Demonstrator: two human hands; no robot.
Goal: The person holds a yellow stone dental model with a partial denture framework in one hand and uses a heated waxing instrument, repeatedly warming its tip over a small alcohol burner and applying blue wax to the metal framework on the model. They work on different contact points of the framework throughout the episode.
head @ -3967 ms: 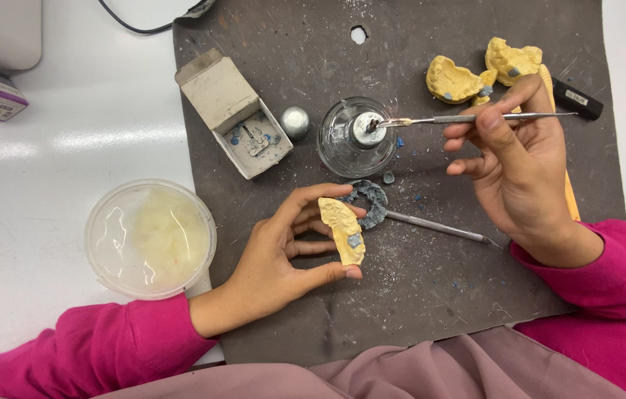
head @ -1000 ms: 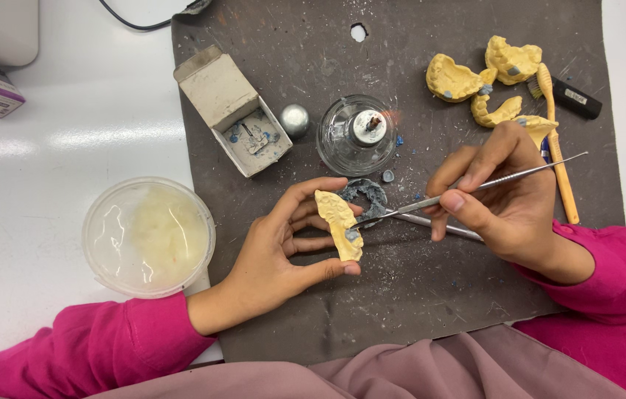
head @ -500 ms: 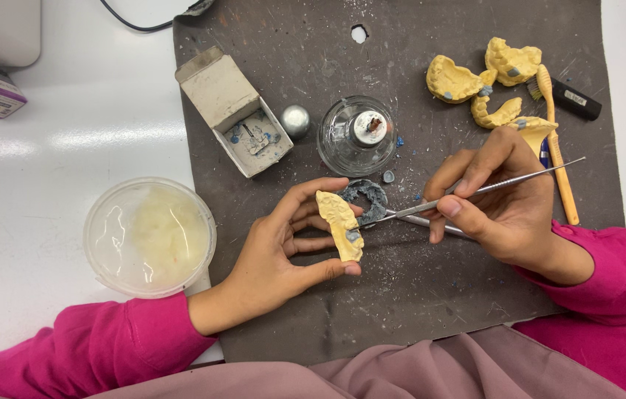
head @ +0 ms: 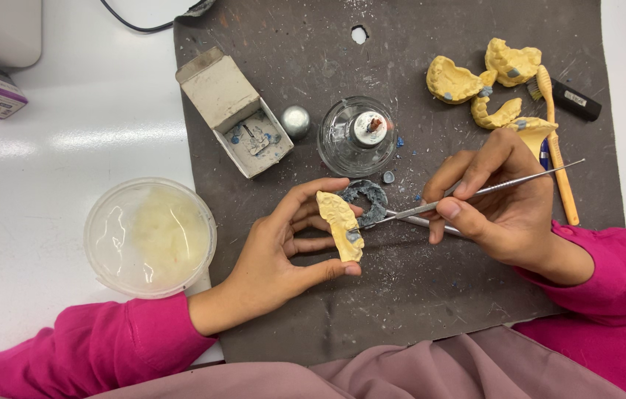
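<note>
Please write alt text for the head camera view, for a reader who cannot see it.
The left hand holds a yellow plaster dental cast upright while the right hand points a thin metal instrument toward it, above a dark grey work mat. Nearby stand a small glass spirit lamp, an open cardboard box and a round clear plastic tub.

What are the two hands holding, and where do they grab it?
Left hand pinches a yellow cast by its ends. Right hand grips a metal tool mid-shaft.
</note>
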